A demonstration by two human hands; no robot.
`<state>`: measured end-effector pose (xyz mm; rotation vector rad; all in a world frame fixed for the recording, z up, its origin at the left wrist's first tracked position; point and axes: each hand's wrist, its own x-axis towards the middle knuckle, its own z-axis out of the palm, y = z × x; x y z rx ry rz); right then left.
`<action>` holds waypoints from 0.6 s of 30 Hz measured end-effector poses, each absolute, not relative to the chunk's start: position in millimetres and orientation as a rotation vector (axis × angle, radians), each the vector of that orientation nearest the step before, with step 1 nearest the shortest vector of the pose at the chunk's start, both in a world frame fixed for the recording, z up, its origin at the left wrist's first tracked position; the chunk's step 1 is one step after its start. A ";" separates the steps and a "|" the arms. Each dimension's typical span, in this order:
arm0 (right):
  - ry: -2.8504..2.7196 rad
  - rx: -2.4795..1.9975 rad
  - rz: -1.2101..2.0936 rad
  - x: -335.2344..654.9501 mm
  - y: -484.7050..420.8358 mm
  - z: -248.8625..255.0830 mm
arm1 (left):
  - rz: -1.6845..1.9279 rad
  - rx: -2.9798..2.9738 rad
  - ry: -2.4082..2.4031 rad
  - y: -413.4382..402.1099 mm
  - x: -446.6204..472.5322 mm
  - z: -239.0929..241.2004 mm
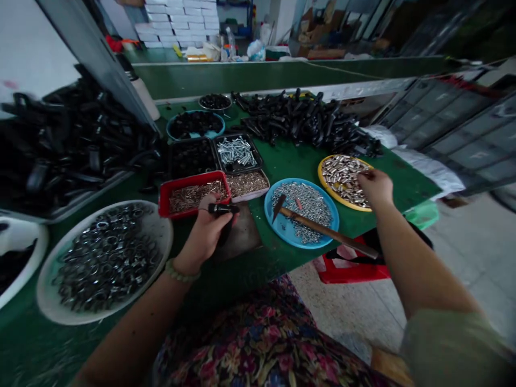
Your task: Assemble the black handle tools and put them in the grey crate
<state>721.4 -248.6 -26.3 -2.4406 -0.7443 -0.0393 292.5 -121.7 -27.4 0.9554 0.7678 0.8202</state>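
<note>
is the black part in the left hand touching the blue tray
Apart. The head view shows a strip of green tabletop between the black part in the left hand and the blue tray.

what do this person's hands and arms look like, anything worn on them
Both hands are ungloved. The left hand has a bracelet of pale greenish round beads at its wrist; no sleeve shows on that arm. The right hand has no bracelet in view, and a plain, muted green sleeve covers the arm further up.
</note>
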 end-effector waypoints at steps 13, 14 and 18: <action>-0.933 -1.261 0.892 475.8 -198.7 -22.0 | 0.891 0.899 0.830 -131.1 280.7 -38.4; -0.952 -1.237 0.932 463.9 -195.5 -20.4 | 0.894 0.892 0.814 -131.1 278.1 -38.4; -1.042 -1.200 1.035 441.1 -180.2 -20.6 | 0.975 1.103 0.809 -127.7 268.7 -44.9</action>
